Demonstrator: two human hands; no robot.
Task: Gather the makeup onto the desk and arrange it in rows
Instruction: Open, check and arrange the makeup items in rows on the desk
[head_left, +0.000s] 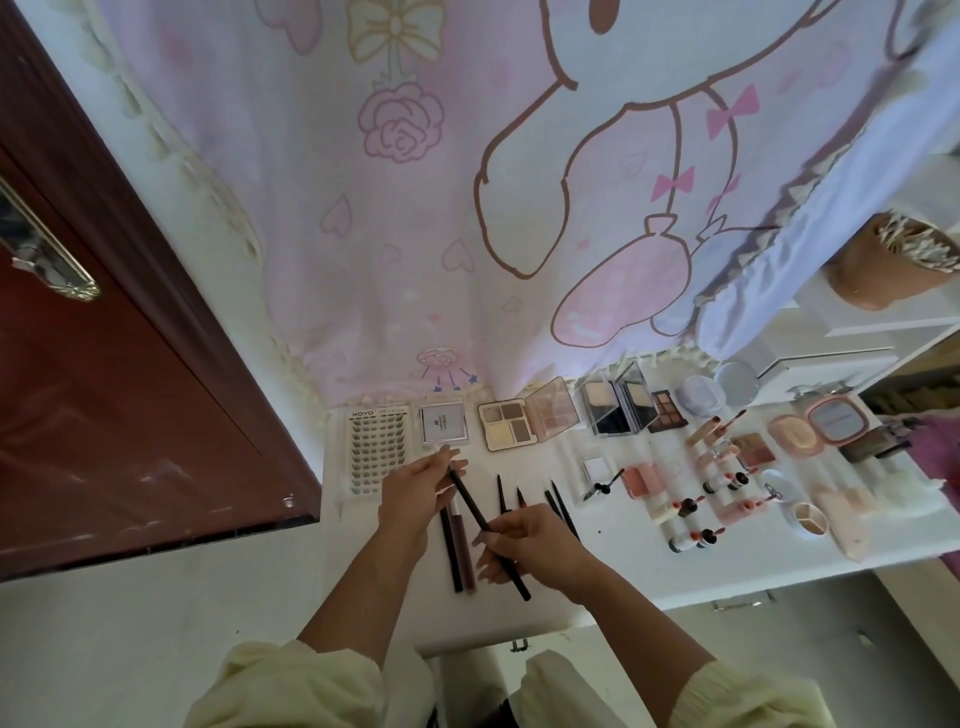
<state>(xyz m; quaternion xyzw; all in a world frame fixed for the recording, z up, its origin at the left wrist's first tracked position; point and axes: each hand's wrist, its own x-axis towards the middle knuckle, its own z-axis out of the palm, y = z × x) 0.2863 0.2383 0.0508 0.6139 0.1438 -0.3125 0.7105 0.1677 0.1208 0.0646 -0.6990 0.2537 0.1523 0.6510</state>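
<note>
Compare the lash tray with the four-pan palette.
The lash tray is white, long, with rows of dark lash clusters; the four-pan palette is beige, squarish, with brown and cream pans. The tray ends the row at left; the palette lies further right. Both lie on the desk.

One brand name on the desk
"XOYO" runs along the top edge of the lash tray (378, 452); the label on the silver compact (445, 425) seems too blurred to read.

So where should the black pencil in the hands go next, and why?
Probably lay the black pencil flat beside the two pencils lying on the desk, lined up like them. The left hand and right hand hold it slanted by that row, and a gap shows before the other thin pencils.
</note>
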